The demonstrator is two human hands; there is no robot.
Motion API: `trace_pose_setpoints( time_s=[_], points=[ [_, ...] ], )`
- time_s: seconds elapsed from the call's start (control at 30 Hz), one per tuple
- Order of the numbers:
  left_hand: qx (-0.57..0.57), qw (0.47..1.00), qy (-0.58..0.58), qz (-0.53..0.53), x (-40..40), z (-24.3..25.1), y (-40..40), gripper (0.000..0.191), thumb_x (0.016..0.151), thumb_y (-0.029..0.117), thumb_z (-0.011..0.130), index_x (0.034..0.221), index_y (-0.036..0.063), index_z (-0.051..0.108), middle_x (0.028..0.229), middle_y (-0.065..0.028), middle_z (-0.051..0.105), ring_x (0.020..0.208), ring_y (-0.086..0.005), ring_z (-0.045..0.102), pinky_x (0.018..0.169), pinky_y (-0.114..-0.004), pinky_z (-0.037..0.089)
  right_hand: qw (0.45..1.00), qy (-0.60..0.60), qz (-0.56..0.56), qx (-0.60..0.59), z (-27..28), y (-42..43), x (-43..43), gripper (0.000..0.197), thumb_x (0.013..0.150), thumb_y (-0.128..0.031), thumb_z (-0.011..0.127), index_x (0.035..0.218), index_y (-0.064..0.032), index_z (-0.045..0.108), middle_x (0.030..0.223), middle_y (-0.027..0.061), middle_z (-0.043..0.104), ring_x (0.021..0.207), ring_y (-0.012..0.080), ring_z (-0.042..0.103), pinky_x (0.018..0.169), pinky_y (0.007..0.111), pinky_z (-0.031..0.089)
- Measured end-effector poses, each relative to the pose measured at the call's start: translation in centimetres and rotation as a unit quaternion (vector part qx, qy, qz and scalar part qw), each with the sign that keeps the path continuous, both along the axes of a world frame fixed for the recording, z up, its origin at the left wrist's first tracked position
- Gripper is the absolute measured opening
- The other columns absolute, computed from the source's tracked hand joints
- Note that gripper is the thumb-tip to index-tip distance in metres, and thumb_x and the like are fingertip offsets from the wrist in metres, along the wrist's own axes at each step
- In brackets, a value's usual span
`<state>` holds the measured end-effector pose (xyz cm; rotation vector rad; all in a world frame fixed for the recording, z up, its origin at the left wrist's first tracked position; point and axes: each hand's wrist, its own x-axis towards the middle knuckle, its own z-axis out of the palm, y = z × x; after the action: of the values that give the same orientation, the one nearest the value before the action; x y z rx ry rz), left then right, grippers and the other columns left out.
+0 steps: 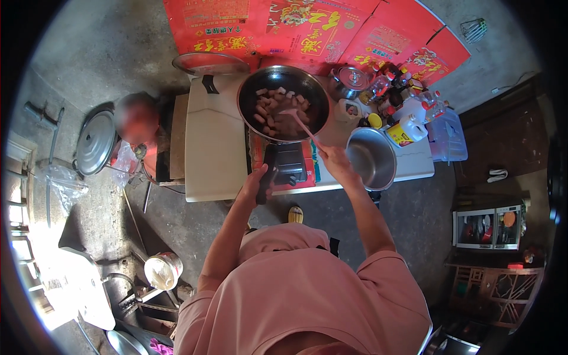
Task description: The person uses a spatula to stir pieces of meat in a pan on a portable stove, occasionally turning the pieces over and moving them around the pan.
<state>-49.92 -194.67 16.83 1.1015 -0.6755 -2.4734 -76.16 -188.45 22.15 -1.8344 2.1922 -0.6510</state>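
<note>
A dark wok (284, 77) sits over the stove on a pale table, with many chunky pieces of food (277, 108) in brownish liquid inside it. My left hand (255, 184) grips the wok's long black handle (268, 164). In my right hand (337, 162) is a pink spatula (301, 122), its head down among the food near the middle of the wok. Below the wok's near rim, a black box-like part (288, 162) lies between the handle and the spatula hand.
Right of the wok stand a lidded steel pot (350, 82), several sauce bottles (392, 95), a yellow-labelled jug (407, 131) and a deep steel pot (372, 157). A glass lid (211, 64) leans behind at left. Red printed cardboard (306, 31) lines the wall. The pale tabletop (215, 151) extends left.
</note>
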Motion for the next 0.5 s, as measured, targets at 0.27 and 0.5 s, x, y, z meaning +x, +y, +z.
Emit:
trace_pose_setpoints(
  time_s=[0.27, 0.5],
  points=[
    [0.001, 1.0, 0.006, -0.009, -0.3, 0.2, 0.3, 0.042, 0.089, 0.045, 0.051, 0.111, 0.0104, 0.048, 0.063, -0.0049, 0.052, 0.045, -0.0119, 0.044, 0.04, -0.024, 0.036, 0.998, 0.013, -0.019, -0.064, 2.1, 0.0, -0.4, 0.024, 0.087, -0.016, 0.058, 0.109, -0.0096, 0.064, 0.078, 0.0246, 0.06, 0.075, 0.0394, 0.061, 0.063, 0.045, 0.049],
    [0.018, 1.0, 0.018, 0.0, 0.2, -0.2, 0.4, 0.043, 0.089, 0.046, 0.052, 0.113, 0.0099, 0.048, 0.063, -0.0046, 0.052, 0.045, -0.0118, 0.044, 0.04, -0.025, 0.036, 1.0, 0.022, -0.019, -0.001, 2.9, 1.8, 0.5, 0.024, 0.088, -0.018, 0.058, 0.109, -0.0089, 0.064, 0.076, 0.0224, 0.061, 0.073, 0.0369, 0.062, 0.063, 0.042, 0.05]
  ],
)
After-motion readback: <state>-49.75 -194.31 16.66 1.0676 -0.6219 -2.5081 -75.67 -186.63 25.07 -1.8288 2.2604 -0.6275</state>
